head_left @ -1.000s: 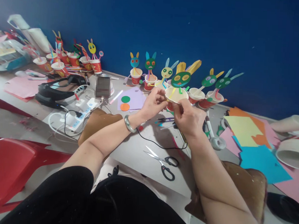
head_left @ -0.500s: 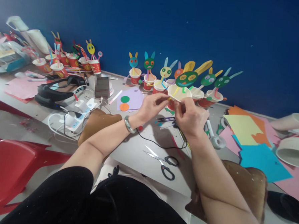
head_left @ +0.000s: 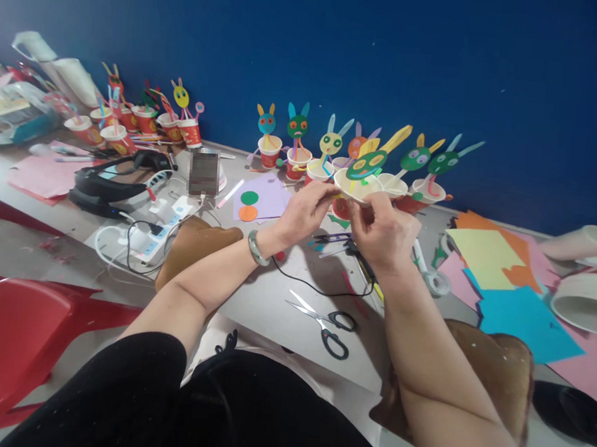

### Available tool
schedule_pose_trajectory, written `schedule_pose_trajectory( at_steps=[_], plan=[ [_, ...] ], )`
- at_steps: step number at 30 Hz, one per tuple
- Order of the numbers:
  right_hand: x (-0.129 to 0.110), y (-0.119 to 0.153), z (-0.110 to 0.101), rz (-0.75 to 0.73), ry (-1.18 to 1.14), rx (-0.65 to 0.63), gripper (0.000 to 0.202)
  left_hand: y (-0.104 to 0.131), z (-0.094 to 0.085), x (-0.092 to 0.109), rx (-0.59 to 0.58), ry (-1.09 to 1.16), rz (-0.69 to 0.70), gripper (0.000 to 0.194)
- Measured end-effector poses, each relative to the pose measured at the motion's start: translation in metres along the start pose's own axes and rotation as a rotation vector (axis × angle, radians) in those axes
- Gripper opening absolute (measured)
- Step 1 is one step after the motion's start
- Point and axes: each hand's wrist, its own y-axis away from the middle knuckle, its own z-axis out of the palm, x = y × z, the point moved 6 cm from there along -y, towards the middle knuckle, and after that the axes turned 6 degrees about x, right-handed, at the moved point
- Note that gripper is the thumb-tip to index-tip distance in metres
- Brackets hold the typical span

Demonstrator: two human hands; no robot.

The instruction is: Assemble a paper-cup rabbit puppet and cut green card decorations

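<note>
Both my hands hold a paper cup (head_left: pixel 356 186) up over the table, its pale inside showing. Out of it rises a green paper head (head_left: pixel 366 165) with yellow eyes and long yellow ears, leaning over to the right. My left hand (head_left: pixel 309 211) pinches the cup's left side, where a small yellow bit shows at the fingertips. My right hand (head_left: pixel 385 231) is closed on the front right of the cup, thumb against its near wall. Below the hands lie tools with a black cord, partly hidden. Open-bladed scissors (head_left: pixel 323 323) rest nearer to me.
Behind, a row of red cups (head_left: pixel 270 153) with paper heads stands along the blue wall. At left are a black headset (head_left: pixel 110 185) and a power strip (head_left: pixel 162 233) with cords. Coloured paper (head_left: pixel 526 322) and a tape roll (head_left: pixel 436 284) lie at right.
The green head has dipped and tilted over, its ears now slanting more to the right. The cup has tipped slightly; both hands keep their grip in nearly the same place.
</note>
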Motion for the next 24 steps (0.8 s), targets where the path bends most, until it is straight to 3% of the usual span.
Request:
schedule_pose_trajectory(
  at_steps=[9,24],
  plan=[
    [0.0033,-0.0015,0.0003,0.008,0.006,-0.02,0.033,-0.0054,-0.0016,0.0033,-0.062,0.016,0.007,0.024],
    [0.0031,0.0002,-0.0025,0.05,-0.024,0.03,0.035,-0.0044,-0.0019,-0.0006,-0.014,0.052,-0.104,0.022]
  ],
)
